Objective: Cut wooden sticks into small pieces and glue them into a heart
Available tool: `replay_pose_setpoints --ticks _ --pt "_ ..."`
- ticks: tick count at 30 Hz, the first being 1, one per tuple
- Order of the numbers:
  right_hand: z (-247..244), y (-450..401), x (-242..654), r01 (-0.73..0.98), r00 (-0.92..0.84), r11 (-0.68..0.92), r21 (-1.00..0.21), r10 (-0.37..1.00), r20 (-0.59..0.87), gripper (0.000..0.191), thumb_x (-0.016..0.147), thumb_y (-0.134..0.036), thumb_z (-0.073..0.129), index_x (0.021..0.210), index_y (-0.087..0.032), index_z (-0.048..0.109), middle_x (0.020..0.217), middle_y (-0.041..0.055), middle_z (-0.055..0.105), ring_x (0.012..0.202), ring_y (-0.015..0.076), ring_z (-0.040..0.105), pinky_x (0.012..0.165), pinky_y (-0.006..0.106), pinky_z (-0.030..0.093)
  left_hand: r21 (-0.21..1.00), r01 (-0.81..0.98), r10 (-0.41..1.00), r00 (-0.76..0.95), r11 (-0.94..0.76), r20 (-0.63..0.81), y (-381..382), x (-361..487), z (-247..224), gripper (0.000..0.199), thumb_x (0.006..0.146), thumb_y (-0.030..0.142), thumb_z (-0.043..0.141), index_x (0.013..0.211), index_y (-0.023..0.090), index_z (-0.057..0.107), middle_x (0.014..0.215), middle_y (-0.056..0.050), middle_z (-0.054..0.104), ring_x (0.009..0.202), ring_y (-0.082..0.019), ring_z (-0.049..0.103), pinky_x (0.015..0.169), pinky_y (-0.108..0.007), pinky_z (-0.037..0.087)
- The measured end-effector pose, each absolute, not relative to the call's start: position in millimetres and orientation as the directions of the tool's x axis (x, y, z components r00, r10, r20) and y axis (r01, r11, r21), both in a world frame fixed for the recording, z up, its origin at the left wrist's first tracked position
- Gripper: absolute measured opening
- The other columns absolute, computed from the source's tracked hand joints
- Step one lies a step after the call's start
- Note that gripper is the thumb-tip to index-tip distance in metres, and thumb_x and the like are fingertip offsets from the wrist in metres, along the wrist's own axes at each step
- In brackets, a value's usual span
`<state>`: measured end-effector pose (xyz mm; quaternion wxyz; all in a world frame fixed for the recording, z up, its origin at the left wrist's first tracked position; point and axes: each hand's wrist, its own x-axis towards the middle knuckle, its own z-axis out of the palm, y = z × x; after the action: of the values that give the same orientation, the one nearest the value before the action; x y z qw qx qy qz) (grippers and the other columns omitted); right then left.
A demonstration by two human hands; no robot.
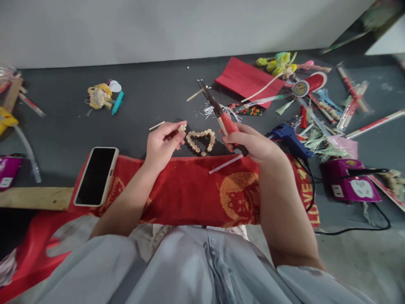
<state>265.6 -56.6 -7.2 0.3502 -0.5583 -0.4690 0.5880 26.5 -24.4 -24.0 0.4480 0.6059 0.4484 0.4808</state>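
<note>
My left hand (161,143) is closed in a pinch on a small pale beaded piece (182,127), with its fingertips over the dark table. My right hand (251,141) wraps round the handles of red-handled pliers (218,109), whose dark jaws point up and away to the left, clear of the piece. Between the hands lies a heart-shaped outline of small pale beads (201,134), touched by neither. A thin pale stick (157,125) rests beside my left hand, and another stick (195,94) lies by the jaws.
A red towel (190,190) covers the front edge, with a phone (96,176) on it and a translucent glue stick (225,164). To the right are a blue glue gun (291,137), purple power socket (351,181) and cords. Red paper (245,78), tassels and wrapped sticks lie behind.
</note>
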Motion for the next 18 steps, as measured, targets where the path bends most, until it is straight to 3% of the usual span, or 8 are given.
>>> replay_pose_setpoints --ticks 8,18 --pt "-6.2 -59.3 258.4 0.163 -0.111 -0.290 -0.943 0.944 -0.310 0.027 0.069 -0.041 0.073 0.075 -0.023 0.053 0.067 -0.0010 0.051 0.064 0.0154 0.043 0.061 0.033 0.032 0.986 0.076 0.972 0.196 -0.147 0.130 -24.0 25.6 -26.7 0.043 0.085 0.058 0.068 0.094 0.017 0.077 0.061 0.001 0.060 0.047 -0.005 0.049 0.046 -0.018 0.040" --pt "-7.9 -59.4 256.1 0.179 -0.108 -0.301 -0.937 0.940 -0.322 0.028 0.068 -0.041 0.073 0.073 -0.023 0.052 0.067 -0.0015 0.049 0.064 0.0145 0.040 0.058 0.031 0.030 0.998 -0.041 0.955 0.294 0.038 -0.024 -21.4 26.1 -26.4 0.048 0.080 0.067 0.067 0.079 0.019 0.063 0.059 0.002 0.053 0.047 -0.007 0.050 0.041 -0.019 0.036"
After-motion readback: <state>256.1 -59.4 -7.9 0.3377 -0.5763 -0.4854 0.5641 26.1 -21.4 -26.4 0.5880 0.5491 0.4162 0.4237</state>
